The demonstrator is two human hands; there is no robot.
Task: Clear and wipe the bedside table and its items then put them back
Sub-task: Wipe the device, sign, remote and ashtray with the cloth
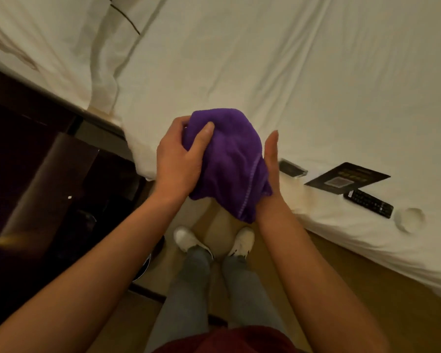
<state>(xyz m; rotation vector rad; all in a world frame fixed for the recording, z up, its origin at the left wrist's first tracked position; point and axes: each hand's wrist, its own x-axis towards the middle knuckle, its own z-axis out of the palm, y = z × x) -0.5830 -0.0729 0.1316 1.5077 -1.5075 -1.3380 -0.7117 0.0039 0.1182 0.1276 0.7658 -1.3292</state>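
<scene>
The purple cloth (227, 159) is bunched between both hands, held in the air above the edge of the bed (290, 72), over the strip of floor where the person's white shoes (189, 240) stand. The left hand (180, 159) has its grip curled round the cloth's left side, thumb pressing into the folds from the front and fingers wrapped behind. The right hand (271, 174) lies flat against the cloth's right side, its grip spread with straight fingers pointing up (palm pressing the fabric, nothing curled round it).

On the bed, to the right of the cloth, lie the cleared things: a small dark box (292, 168) nearest the right hand, a black card (346, 178) with a printed square code beyond it, a black remote control (368, 203) just beside the card's lower corner, and a round white object (409, 219) farthest along, too blurred to name.

Left of the cloth, well apart from the bed's things, stands the dark worktop (43, 174) of the bedside table, in shadow.
</scene>
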